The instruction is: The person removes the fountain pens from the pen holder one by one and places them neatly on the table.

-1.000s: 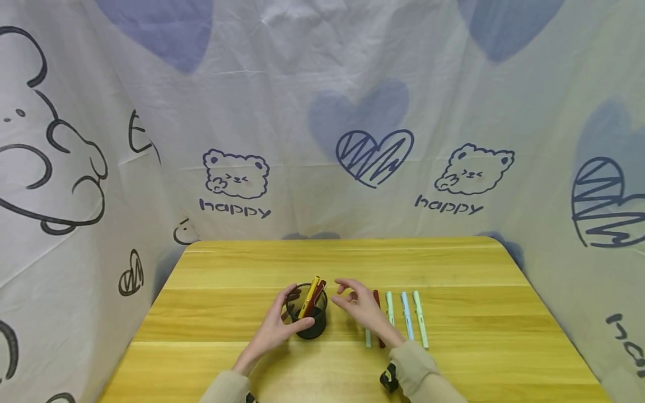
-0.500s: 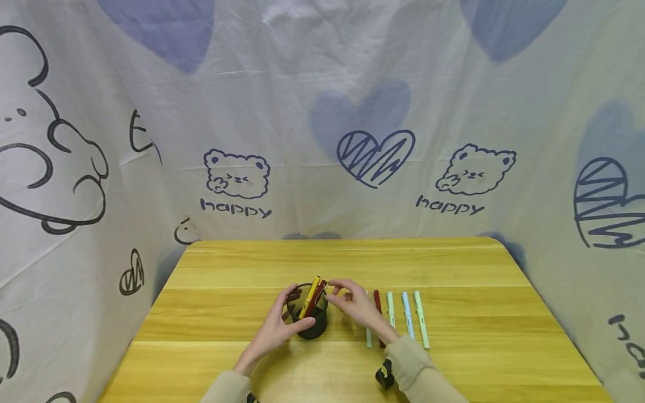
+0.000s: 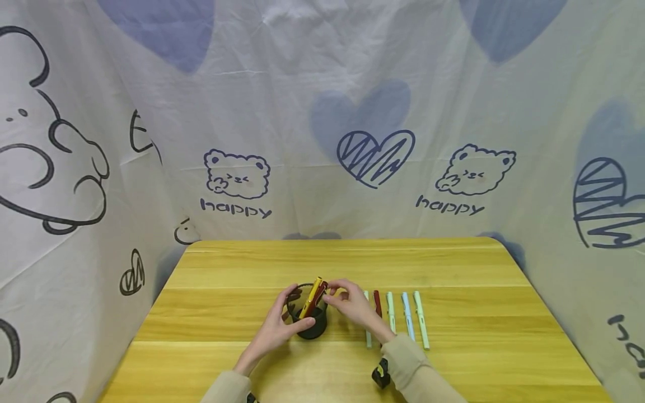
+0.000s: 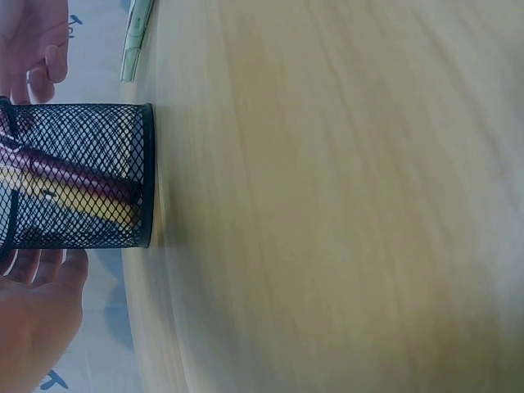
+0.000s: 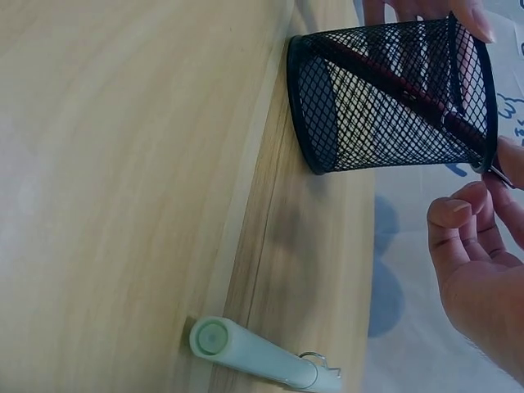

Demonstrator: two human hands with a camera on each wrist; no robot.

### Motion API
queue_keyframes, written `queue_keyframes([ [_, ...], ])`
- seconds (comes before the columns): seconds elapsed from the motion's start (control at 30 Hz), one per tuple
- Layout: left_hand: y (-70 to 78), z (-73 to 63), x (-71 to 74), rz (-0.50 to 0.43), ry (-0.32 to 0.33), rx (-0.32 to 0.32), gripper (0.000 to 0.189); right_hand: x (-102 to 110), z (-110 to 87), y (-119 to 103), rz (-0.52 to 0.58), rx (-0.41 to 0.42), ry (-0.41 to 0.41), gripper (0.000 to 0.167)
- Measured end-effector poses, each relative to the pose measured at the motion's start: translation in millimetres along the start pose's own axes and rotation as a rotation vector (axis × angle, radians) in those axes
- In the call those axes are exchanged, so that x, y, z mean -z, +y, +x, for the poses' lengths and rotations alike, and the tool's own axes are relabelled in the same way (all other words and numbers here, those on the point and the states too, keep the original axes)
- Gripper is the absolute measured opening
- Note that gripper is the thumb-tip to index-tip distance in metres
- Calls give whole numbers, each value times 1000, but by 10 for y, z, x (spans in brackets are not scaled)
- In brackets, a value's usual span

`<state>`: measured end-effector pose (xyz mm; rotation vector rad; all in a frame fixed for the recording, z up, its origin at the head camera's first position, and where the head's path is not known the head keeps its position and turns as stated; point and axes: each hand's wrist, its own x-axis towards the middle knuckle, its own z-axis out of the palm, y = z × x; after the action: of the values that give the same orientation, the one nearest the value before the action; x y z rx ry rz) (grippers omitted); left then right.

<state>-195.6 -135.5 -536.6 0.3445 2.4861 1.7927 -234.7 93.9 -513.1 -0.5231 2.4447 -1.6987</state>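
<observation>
A black mesh pen holder stands upright on the wooden table. Inside lean a yellow pen and a dark red pen, their tops poking above the rim. My left hand holds the holder from the left, thumb in front and fingers behind. At the rim's right side, my right hand pinches the top of the dark red pen between thumb and forefinger; the right wrist view shows its other fingers curled. Through the mesh, the left wrist view shows both pens slanting inside the holder.
To the right lies a row of pens: a pale green pen, a dark red one, another green pen, a light blue pen and a further green pen. A printed cloth hangs behind the table.
My right hand has moved left to the holder's rim and taken hold of the dark red pen's top. The pen tops have shifted slightly right. The left hand stays put.
</observation>
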Motion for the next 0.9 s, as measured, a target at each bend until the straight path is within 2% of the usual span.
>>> queue_keyframes([
  [0.17, 5, 4, -1, -7, 2, 3, 86, -5, -10, -27, -3, 7, 11, 35],
  [0.53, 5, 6, -8, -3, -3, 6, 88, -16, -51, -54, -29, 40, -32, 27],
  [0.63, 4, 7, -10, -1, 0, 5, 87, -23, -63, -51, -35, 78, -14, 25],
  [0.9, 5, 7, -12, -3, 0, 6, 87, -44, -81, -48, -17, 224, 96, 19],
])
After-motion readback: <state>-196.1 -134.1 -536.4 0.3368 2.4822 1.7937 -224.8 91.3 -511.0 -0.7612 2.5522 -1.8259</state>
